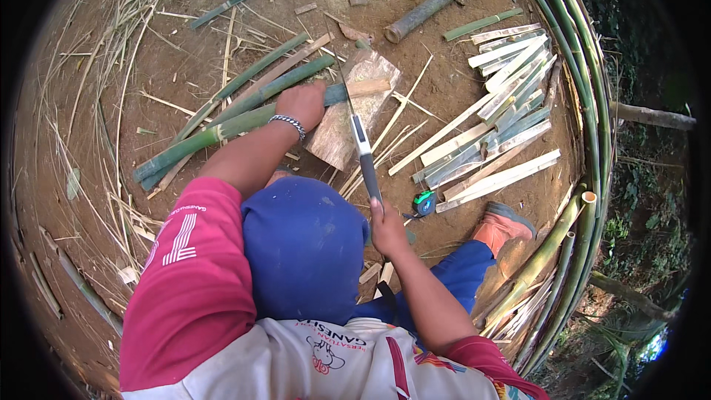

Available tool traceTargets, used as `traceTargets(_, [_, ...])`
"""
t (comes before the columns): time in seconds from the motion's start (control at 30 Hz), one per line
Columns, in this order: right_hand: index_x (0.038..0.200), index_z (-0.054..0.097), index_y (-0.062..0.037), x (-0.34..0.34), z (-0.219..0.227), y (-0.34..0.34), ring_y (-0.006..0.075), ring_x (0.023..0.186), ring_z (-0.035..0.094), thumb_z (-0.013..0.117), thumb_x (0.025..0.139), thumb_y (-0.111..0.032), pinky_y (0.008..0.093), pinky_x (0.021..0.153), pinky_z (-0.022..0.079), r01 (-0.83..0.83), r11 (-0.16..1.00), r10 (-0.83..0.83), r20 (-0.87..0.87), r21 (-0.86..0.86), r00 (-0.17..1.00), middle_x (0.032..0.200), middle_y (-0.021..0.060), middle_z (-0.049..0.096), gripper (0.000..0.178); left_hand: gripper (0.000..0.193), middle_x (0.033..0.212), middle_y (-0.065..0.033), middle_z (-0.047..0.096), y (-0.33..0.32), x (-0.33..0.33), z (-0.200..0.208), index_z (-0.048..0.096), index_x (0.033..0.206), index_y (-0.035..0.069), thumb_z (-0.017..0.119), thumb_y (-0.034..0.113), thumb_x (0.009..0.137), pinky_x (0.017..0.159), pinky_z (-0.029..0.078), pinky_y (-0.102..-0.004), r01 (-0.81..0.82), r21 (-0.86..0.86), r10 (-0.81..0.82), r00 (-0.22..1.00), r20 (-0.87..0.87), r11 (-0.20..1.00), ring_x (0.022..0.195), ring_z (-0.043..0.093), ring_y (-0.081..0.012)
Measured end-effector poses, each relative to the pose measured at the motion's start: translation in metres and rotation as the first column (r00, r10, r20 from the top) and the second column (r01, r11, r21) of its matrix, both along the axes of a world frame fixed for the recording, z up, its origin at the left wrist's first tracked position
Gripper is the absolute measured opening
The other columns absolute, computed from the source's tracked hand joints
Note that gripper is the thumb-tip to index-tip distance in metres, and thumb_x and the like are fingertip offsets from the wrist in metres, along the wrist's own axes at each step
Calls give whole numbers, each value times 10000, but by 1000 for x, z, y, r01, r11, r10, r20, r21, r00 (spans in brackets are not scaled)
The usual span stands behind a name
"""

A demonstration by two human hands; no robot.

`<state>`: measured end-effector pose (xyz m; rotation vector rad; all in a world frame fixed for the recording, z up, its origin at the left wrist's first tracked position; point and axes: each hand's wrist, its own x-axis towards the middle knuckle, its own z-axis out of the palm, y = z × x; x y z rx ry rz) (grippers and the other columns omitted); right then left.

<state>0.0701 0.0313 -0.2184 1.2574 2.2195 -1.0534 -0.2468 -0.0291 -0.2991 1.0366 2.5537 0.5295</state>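
Observation:
My left hand (305, 106), with a chain bracelet at the wrist, is closed over a green split bamboo length (248, 123). Its far end lies across a flat wooden block (335, 145) on the ground. In my right hand (389, 231) is the grip of a hand saw (361, 144) with a grey and white handle. The thin blade points away from me and crosses the bamboo just right of my left hand; whether its teeth touch the bamboo I cannot tell. More bamboo lengths (280, 83) lie beside the held one. My bent knee in blue trousers (304, 244) is between my arms.
Cut bamboo slats (489, 122) lie piled at the right, near a green and black tape measure (424, 203). A bamboo pole (444, 1) rests at the far side. Long poles (592, 104) curve along the right edge. Shavings (96, 67) litter the left ground.

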Motion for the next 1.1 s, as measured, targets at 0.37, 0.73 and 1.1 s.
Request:
traceTargets(0.37, [1224, 575, -18, 14, 20, -7, 490, 996, 632, 370, 1059, -484, 522, 853, 487, 5, 998, -6, -29, -56, 1000, 984, 290, 657, 535, 160, 923, -238, 711, -6, 1, -2, 594, 1006, 45, 540, 97, 865, 761, 548, -526, -29, 2, 30, 999, -14, 1000, 865, 702, -409])
traceTargets(0.73, [1257, 588, -33, 66, -5, -13, 489, 1016, 632, 384, 1053, -494, 509, 868, 495, 24, 998, -24, -10, -52, 1000, 1018, 301, 665, 543, 163, 907, -231, 711, -8, 0, -8, 603, 1000, 43, 549, 97, 857, 756, 549, -521, -12, 24, 13, 999, -35, 1000, 871, 701, -410])
traceTargets(1.1, [1298, 582, -66, 107, 11, -22, 438, 982, 668, 393, 1057, -446, 490, 850, 509, -6, 999, 6, -5, -42, 1000, 975, 275, 667, 488, 151, 914, -225, 712, -7, -3, -8, 604, 988, 55, 548, 98, 855, 768, 550, -514, -35, -35, 34, 998, -44, 999, 876, 700, -403])
